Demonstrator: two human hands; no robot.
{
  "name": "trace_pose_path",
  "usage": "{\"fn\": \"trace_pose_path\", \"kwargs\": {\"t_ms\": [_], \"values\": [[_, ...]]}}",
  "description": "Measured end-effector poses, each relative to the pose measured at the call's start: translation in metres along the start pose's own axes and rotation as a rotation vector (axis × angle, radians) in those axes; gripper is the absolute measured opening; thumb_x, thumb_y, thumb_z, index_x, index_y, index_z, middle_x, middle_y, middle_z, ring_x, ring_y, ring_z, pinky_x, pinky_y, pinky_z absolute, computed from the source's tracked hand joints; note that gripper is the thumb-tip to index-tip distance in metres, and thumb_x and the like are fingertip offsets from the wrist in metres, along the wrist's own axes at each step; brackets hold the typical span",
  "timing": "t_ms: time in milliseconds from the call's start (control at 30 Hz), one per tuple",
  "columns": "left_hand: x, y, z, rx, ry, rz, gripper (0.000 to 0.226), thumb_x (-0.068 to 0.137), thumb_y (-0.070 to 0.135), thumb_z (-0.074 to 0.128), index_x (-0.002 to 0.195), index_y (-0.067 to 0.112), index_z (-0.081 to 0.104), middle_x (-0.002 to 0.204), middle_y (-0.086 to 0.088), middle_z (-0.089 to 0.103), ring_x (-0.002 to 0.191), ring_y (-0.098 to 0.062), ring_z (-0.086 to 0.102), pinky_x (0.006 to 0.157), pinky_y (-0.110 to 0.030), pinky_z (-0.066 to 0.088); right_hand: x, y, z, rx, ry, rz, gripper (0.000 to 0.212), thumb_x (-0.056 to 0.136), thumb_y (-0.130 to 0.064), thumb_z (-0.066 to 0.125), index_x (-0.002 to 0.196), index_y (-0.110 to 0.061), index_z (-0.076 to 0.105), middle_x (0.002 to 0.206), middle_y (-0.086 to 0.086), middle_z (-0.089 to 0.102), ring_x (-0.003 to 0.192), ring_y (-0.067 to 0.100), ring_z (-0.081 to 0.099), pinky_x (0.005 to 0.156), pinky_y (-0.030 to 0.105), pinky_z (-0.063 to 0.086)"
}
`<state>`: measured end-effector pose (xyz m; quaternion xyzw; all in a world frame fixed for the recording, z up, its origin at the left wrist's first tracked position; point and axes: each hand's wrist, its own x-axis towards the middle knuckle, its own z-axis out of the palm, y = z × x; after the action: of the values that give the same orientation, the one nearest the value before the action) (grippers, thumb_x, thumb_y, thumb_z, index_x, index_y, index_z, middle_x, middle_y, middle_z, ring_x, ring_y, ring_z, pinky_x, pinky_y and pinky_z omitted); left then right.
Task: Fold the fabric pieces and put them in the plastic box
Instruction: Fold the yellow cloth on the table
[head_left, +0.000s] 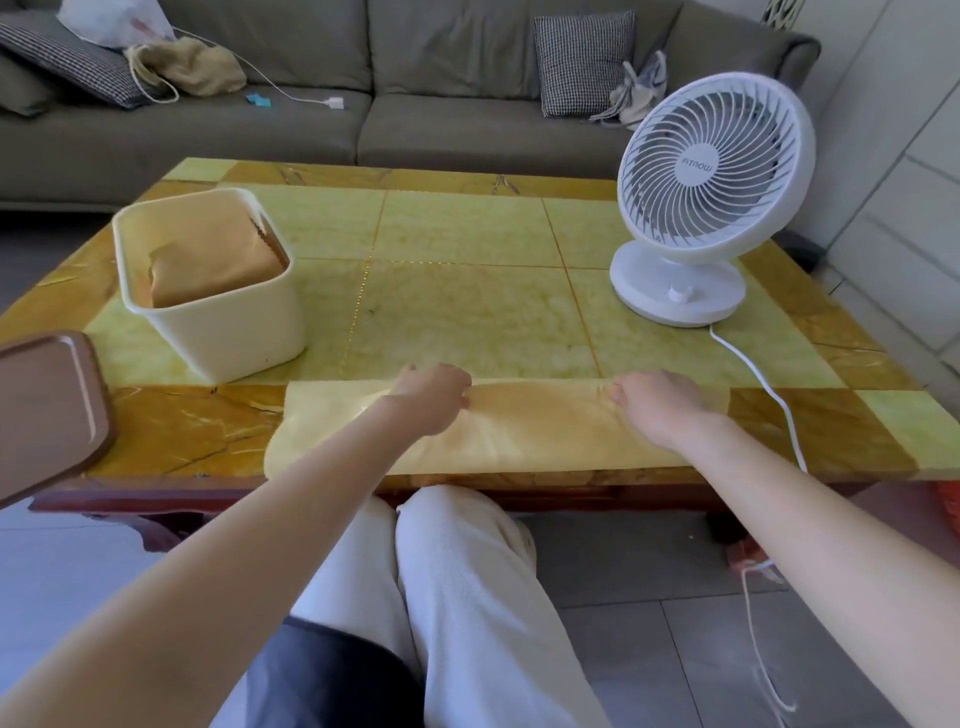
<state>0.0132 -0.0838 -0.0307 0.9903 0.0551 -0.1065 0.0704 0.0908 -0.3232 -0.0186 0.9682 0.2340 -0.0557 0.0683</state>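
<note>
A pale yellow fabric piece (540, 431) lies flat along the table's near edge, folded into a long strip. My left hand (434, 397) grips its far edge left of the middle, fingers curled on the cloth. My right hand (657, 405) pinches the same far edge further right. The cream plastic box (244, 332) stands at the table's left, about a hand's width beyond the fabric's left end. A folded tan fabric piece (213, 265) sits inside it.
A white desk fan (701, 208) stands at the table's right, its cable (769, 389) trailing past the fabric's right end to the floor. A brown tray (47, 405) overhangs the left edge. A grey sofa (467, 119) is behind the yellow tiled table (467, 301).
</note>
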Motion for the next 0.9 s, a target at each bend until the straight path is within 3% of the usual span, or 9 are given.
{"fn": "trace_pose_path", "kwargs": {"t_ms": [133,267,500,700,900], "values": [[0.022,-0.006,0.014,0.059,0.014,0.025,0.030,0.099,0.020,0.037,0.125,0.014,0.051,0.130,-0.006,0.044,0.115,-0.026,0.045,0.099,-0.039,0.030,0.026,-0.003,0.019,-0.012,0.081,-0.016,0.025,0.098,-0.008,0.035,0.106,-0.007,0.059,0.110,0.008,0.056,0.101,0.027,0.055,0.073,0.032,0.038],[0.032,-0.012,0.023,0.046,-0.010,0.042,0.029,0.100,0.021,0.034,0.122,0.013,0.051,0.124,-0.007,0.046,0.110,-0.027,0.048,0.098,-0.042,0.030,0.042,-0.005,0.032,0.006,0.106,-0.021,0.022,0.097,-0.005,0.034,0.108,-0.006,0.054,0.107,0.009,0.059,0.095,0.025,0.057,0.069,0.030,0.038],[0.047,-0.017,0.022,0.068,0.001,0.058,0.031,0.100,0.027,0.033,0.123,0.013,0.049,0.123,-0.009,0.045,0.112,-0.028,0.044,0.092,-0.041,0.034,0.052,-0.009,0.041,-0.034,0.071,0.017,0.035,0.101,-0.028,0.030,0.121,-0.009,0.052,0.123,0.008,0.056,0.116,0.027,0.049,0.096,0.039,0.035],[0.049,-0.019,0.021,0.069,0.044,0.077,0.029,0.100,0.025,0.030,0.119,0.011,0.048,0.118,-0.008,0.048,0.108,-0.027,0.047,0.089,-0.038,0.035,0.060,-0.011,0.042,-0.047,0.130,0.050,0.029,0.101,-0.025,0.033,0.116,-0.010,0.053,0.118,0.007,0.058,0.111,0.026,0.051,0.093,0.038,0.036],[0.051,-0.019,0.019,0.049,0.061,0.086,0.028,0.100,0.023,0.030,0.118,0.010,0.047,0.116,-0.008,0.049,0.107,-0.026,0.048,0.087,-0.037,0.035,0.063,-0.019,0.043,-0.125,0.123,0.087,0.025,0.094,-0.015,0.048,0.119,-0.010,0.052,0.122,0.008,0.053,0.117,0.026,0.043,0.102,0.036,0.032]]}}
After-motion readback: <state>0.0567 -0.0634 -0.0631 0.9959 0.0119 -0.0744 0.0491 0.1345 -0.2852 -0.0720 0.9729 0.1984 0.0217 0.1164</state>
